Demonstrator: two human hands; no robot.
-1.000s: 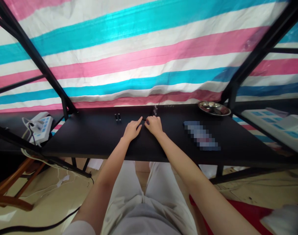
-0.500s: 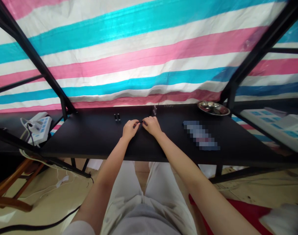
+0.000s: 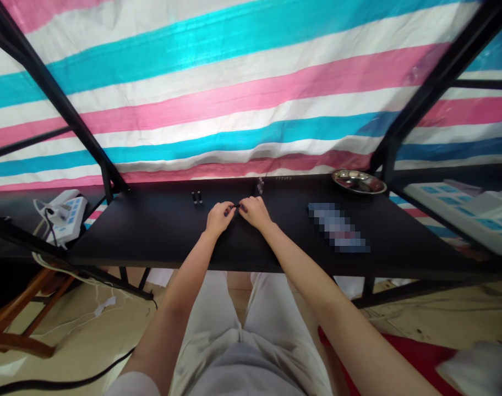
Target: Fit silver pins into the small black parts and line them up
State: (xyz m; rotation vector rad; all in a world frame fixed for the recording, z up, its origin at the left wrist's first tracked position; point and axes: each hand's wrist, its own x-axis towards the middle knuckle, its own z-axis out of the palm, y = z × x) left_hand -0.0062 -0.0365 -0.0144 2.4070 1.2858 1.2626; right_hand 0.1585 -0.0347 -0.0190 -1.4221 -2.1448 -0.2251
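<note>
My left hand (image 3: 218, 218) and my right hand (image 3: 255, 212) meet over the middle of the black table (image 3: 152, 231). Between them runs a small, dark, thin stick-like piece (image 3: 236, 206), pinched by the fingers of both hands; its exact kind is too small to make out. Left of my hands, two short black cylinders with pale ends (image 3: 197, 197) stand side by side. Just beyond my right hand lies a little cluster of small clear or greyish pieces (image 3: 260, 186), and a row of tiny pieces (image 3: 283, 178) is near the back edge.
A round shiny metal dish (image 3: 359, 182) is at the back right, with a blurred-out flat item (image 3: 337, 227) in front of it. Power strips lie on the left (image 3: 71, 217) and right (image 3: 461, 212) sides. Black metal posts frame the table before a striped sheet (image 3: 234, 110).
Both hands stay almost in the same place, still pinching the dark stick-like piece. The whole view has shifted very slightly.
</note>
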